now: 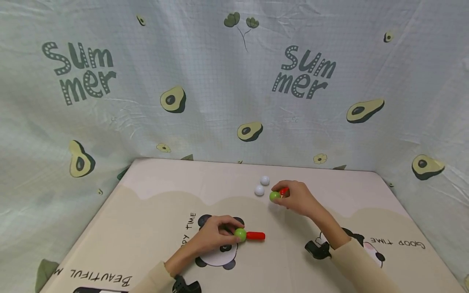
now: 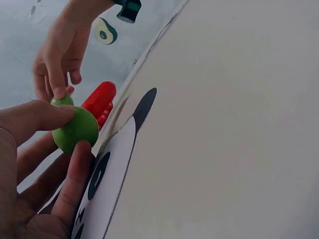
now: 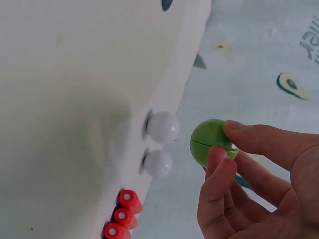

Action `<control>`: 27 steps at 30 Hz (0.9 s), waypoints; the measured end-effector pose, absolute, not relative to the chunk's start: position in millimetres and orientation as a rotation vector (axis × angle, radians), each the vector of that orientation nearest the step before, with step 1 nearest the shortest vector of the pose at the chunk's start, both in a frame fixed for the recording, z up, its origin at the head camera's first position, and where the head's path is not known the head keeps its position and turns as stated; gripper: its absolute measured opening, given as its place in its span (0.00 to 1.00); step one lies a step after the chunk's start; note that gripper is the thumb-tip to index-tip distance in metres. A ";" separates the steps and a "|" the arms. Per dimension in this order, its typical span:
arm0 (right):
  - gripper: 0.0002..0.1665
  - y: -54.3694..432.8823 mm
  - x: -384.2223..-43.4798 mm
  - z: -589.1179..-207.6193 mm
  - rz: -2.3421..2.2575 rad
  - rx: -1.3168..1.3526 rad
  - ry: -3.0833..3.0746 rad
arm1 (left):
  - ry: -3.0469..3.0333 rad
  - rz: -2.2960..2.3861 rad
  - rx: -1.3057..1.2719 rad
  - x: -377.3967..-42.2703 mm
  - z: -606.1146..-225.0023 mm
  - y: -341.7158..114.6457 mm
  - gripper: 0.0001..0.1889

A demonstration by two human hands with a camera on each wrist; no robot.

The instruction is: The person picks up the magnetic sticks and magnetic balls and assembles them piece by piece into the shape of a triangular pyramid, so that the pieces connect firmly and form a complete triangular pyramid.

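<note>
My left hand pinches a green ball between thumb and fingers, over the printed panda. A red cylinder points right from beside that ball; whether the two are joined I cannot tell. Farther back, my right hand pinches another green ball, which shows a seam line in the right wrist view. Two glossy white balls rest on the table left of the right hand. Red cylinders with pale end dots sit in a row beside the white balls, mostly hidden behind the right hand in the head view.
The table has a cover printed with pandas and lettering. A pale curtain with avocado prints hangs behind and at both sides. Black straps with camera mounts are on both wrists.
</note>
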State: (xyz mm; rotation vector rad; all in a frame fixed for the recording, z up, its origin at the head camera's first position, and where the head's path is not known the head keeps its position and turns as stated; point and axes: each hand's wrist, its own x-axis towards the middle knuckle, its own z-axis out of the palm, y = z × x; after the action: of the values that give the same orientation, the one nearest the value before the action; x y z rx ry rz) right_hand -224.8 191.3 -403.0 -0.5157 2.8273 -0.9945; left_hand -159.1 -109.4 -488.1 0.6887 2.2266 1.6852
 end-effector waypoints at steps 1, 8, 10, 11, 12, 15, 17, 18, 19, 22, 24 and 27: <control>0.16 191.6 -221.0 -403.2 -1.007 -0.522 2.820 | 2.229 1.683 0.686 -159.2 -488.1 -109.4 0.18; 0.16 192.6 -197.9 -410.7 -1.106 -0.545 2.748 | 2.237 1.675 0.679 -159.2 -487.9 -109.0 0.17; 0.16 192.0 -192.9 -413.7 -1.117 -0.542 2.725 | 2.224 1.683 0.676 -158.8 -487.9 -109.1 0.17; 0.16 192.1 -190.9 -415.2 -1.121 -0.548 2.712 | 2.218 1.687 0.679 -158.8 -488.0 -109.1 0.18; 0.15 192.0 -189.1 -416.8 -1.124 -0.554 2.700 | 2.214 1.691 0.682 -158.8 -488.0 -109.0 0.18; 0.15 191.9 -184.7 -420.5 -1.131 -0.600 2.664 | 2.209 1.703 0.694 -159.2 -487.5 -109.0 0.18; 0.15 192.6 -183.1 -423.1 -1.130 -0.637 2.641 | 2.210 1.708 0.704 -159.9 -487.0 -108.9 0.17; 0.15 192.9 -182.4 -424.2 -1.129 -0.648 2.633 | 2.210 1.710 0.704 -160.2 -486.5 -108.9 0.18; 0.15 193.3 -181.8 -425.4 -1.129 -0.658 2.627 | 2.207 1.713 0.703 -160.5 -486.0 -108.9 0.18; 0.16 195.0 -180.4 -429.0 -1.143 -0.658 2.601 | 2.207 1.713 0.704 -161.3 -485.3 -109.0 0.18; 0.16 195.8 -179.7 -431.6 -1.161 -0.643 2.578 | 2.209 1.711 0.699 -161.3 -485.3 -109.1 0.18; 0.17 195.7 -178.4 -435.8 -1.195 -0.606 2.526 | 2.212 1.706 0.689 -160.2 -485.9 -110.0 0.18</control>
State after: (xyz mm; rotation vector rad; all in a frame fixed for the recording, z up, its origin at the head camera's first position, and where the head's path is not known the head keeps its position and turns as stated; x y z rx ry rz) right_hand -178.4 195.7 -435.8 -0.6065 2.5257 -1.1953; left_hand -160.2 -110.0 -485.9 0.6887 2.2117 1.7056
